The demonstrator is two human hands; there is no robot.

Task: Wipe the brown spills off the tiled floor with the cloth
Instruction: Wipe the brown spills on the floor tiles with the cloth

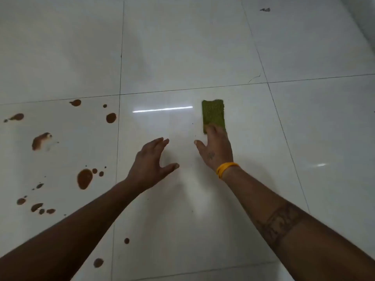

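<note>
Left hand hovers spread, holding nothing; right hand's fingers press cloth.

1 green cloth, 2 hands, 1 yellow wristband, approx. 20 brown spills incl. small dots, 1 dark mark far off.

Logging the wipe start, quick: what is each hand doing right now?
Left hand: open, fingers spread, holding nothing.
Right hand: open, fingers laid on the near end of the green cloth, which lies flat on the floor.
</note>
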